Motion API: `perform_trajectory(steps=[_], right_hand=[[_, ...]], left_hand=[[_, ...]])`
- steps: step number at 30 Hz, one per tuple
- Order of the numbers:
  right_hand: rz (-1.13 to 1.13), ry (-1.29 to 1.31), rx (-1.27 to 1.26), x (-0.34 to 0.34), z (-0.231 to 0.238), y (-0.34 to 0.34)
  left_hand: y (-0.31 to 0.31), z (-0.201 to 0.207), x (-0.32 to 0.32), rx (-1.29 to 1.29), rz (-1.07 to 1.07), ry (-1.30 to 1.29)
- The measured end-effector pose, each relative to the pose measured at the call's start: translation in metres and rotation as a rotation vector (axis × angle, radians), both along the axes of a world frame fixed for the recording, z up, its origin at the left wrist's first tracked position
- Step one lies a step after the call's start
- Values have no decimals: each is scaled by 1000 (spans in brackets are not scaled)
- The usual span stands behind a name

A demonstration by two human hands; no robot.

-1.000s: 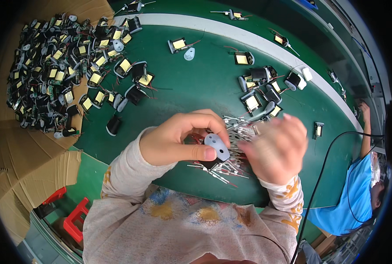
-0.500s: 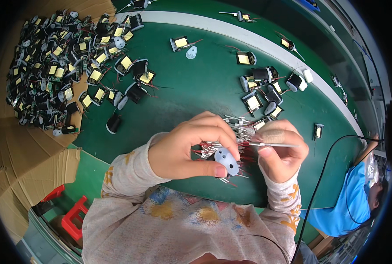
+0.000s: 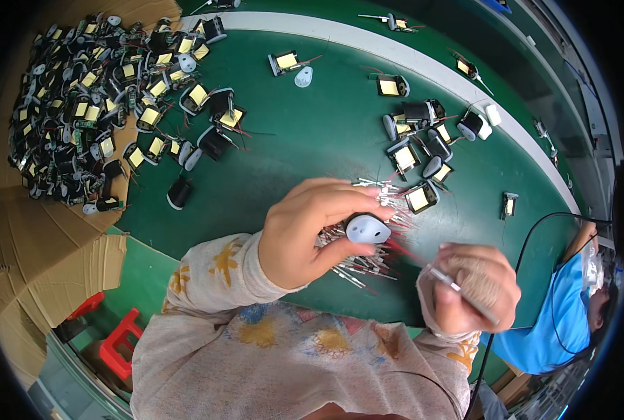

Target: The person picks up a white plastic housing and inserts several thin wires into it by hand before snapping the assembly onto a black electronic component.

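My left hand (image 3: 310, 229) grips a small coil part with a white teardrop-shaped plastic cap (image 3: 367, 229), held above a loose heap of thin sleeved wire pieces (image 3: 357, 255) on the green table (image 3: 312, 147). A red wire runs from the part toward my right hand (image 3: 472, 287). That hand is closed on a thin grey sleeve tube (image 3: 462, 294), pulled off to the lower right of the part.
A large pile of black coils with yellow tape (image 3: 88, 112) lies on brown cardboard (image 3: 32, 231) at the left. More coils (image 3: 417, 150) are scattered at the upper right. A person in blue (image 3: 557, 315) sits at the right. A red stool (image 3: 119, 343) stands lower left.
My right hand has drawn away from the part toward the lower right with the grey tube, and the red wire now stretches between the hands. The left hand has stayed in place.
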State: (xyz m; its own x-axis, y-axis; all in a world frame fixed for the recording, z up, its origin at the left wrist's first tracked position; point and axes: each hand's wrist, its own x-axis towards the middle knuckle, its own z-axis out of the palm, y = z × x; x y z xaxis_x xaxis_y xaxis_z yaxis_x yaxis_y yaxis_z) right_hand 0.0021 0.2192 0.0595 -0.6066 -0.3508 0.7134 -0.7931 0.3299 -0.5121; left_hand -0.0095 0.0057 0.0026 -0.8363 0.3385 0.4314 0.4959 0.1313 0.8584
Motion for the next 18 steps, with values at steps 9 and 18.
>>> perform_trajectory(steps=[9,18], right_hand=[[40,78,52,5,6,-13],[62,-3,27,4,5,-13]], left_hand=[[4,-2,0,-25,128,253],[5,-3,2,-45,148,281]])
